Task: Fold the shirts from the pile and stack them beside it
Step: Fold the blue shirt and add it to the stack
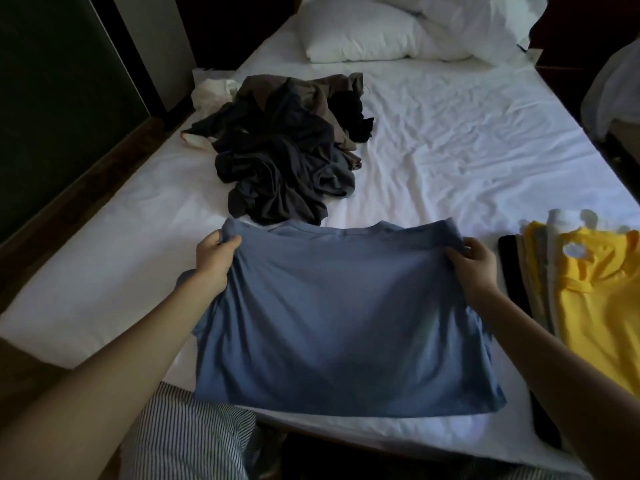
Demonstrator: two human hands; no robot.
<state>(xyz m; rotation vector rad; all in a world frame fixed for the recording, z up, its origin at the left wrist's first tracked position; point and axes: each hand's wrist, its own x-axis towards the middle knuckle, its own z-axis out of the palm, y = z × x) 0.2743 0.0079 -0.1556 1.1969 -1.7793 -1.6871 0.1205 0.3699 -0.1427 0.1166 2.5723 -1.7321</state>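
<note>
Nearest, the blue shirt (332, 313) lies spread on the white bed sheet (467, 140) at the bed's near edge. The left hand (216, 259) pinches its far left corner and the right hand (472, 263) grips its far right corner. To the right sits a stack of folded shirts (588, 289), yellow on top. Beyond lies the dark pile of shirts (284, 150), then white pillows (363, 32).

A blue shirt (339, 306) lies spread near, far corners lifted. A dark messy pile (280, 147) sits just behind it. The folded stack (595, 306), yellow on top, lies right.
</note>
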